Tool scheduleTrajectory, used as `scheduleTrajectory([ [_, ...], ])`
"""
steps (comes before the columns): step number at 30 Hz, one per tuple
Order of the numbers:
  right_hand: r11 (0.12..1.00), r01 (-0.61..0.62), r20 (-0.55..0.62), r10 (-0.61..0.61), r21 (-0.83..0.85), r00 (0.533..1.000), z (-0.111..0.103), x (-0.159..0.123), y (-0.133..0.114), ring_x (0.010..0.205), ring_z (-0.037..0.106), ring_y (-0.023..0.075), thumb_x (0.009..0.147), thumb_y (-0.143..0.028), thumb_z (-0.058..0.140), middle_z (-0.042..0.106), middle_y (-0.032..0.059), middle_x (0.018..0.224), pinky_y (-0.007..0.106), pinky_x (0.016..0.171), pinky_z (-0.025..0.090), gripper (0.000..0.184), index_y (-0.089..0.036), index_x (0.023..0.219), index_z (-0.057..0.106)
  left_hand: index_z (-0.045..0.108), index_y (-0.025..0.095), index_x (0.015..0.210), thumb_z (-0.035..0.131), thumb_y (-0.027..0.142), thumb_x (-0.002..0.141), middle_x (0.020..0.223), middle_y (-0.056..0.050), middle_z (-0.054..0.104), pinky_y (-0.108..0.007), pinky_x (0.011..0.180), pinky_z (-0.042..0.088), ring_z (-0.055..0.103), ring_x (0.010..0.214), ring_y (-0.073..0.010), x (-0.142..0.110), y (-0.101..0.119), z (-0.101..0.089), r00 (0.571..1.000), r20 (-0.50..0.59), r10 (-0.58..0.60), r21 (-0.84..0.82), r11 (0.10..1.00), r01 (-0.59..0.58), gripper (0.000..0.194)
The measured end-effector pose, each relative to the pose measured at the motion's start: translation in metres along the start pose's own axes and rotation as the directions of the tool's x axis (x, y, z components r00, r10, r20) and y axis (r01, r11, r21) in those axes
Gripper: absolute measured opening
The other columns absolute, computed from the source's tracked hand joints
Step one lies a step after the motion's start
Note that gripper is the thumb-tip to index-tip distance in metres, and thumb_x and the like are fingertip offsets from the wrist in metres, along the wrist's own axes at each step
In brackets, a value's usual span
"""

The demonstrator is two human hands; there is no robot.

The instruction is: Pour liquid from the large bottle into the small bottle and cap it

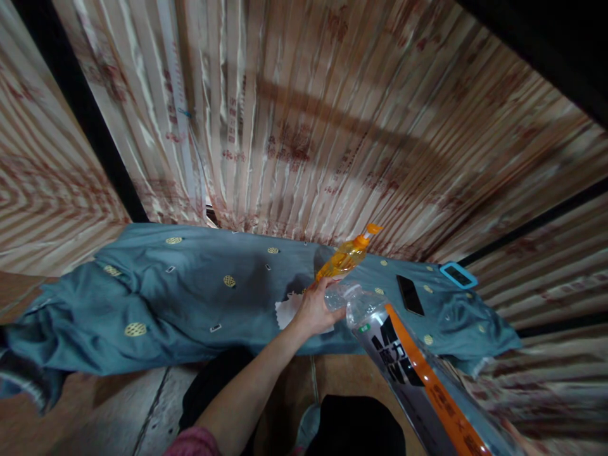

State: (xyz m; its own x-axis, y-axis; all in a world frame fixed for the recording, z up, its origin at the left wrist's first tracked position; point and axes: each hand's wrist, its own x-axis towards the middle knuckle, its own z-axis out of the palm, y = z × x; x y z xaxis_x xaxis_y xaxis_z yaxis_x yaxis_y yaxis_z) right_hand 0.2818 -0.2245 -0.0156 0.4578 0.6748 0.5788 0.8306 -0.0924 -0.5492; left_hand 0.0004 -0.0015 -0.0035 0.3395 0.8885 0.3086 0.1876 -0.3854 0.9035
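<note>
My left hand [314, 309] reaches over the cloth with its fingers curled round a small clear plastic cup [335, 296]. Against the cup's opening lies the neck of a large clear plastic bottle [408, 373] with an orange, black and silver label, tilted mouth-down. Only a blurred bit of my right hand [519, 438] shows at the lower right, by the bottle's base; its fingers are mostly hidden. Just beyond my left hand stands a pump bottle [342, 259] of yellow-orange liquid with an orange top. Under my left wrist lies a white scallop-edged paper or cloth [286, 311].
A grey-green patterned cloth [190, 297] covers the low bench or table before me. To the right lie a dark phone [410, 295] and a blue-framed device [458, 275]. Pleated plastic curtains [294, 126] and dark frame bars [85, 120] enclose the space.
</note>
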Motion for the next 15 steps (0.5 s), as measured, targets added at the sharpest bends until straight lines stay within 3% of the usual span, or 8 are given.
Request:
scheduleTrajectory([
  [5,1.000,-0.025,0.026,0.025,0.011,0.999,-0.012,0.025,0.010,0.116,0.047,0.0232,0.077,-0.057,0.049,0.049,0.0084,0.127,0.050,0.093,0.044,0.062,-0.023,0.129,0.041,0.048,0.025,0.111,0.072,0.021,0.062,0.112,-0.004,0.065,-0.036,0.091,0.048,0.062,0.102,-0.0239,0.000,-0.003,0.001,1.000,-0.002,0.012,-0.004,1.000,-0.012,0.055],
  [9,0.999,-0.043,0.064,0.042,0.002,0.997,-0.025,0.032,0.007,0.113,0.050,0.0301,0.067,-0.062,0.058,0.057,0.0049,0.118,0.051,0.085,0.050,0.067,-0.029,0.125,0.049,0.049,0.025,0.109,0.070,0.020,0.063,0.111,-0.004,0.066,-0.036,0.090,0.048,0.062,0.101,-0.0239,0.000,-0.002,0.001,1.000,-0.011,0.021,-0.001,1.000,-0.021,0.051],
  [12,0.999,-0.054,0.066,0.054,-0.005,0.996,-0.023,0.025,0.005,0.107,0.055,0.0309,0.065,-0.061,0.059,0.061,0.0017,0.107,0.048,0.074,0.053,0.060,-0.035,0.120,0.054,0.049,0.024,0.107,0.069,0.018,0.062,0.110,-0.004,0.066,-0.035,0.089,0.048,0.063,0.100,-0.0236,0.000,0.000,0.000,0.999,-0.018,0.037,-0.005,0.999,-0.037,0.050],
  [15,0.999,-0.046,0.026,0.046,0.001,0.999,-0.009,-0.003,0.002,0.108,0.054,0.0271,0.070,-0.060,0.055,0.058,0.0017,0.113,0.048,0.079,0.052,0.060,-0.035,0.125,0.048,0.049,0.024,0.108,0.069,0.018,0.062,0.110,-0.004,0.066,-0.035,0.089,0.049,0.063,0.101,-0.0235,0.000,0.000,-0.001,0.999,-0.015,0.048,-0.011,0.999,-0.049,0.050],
])
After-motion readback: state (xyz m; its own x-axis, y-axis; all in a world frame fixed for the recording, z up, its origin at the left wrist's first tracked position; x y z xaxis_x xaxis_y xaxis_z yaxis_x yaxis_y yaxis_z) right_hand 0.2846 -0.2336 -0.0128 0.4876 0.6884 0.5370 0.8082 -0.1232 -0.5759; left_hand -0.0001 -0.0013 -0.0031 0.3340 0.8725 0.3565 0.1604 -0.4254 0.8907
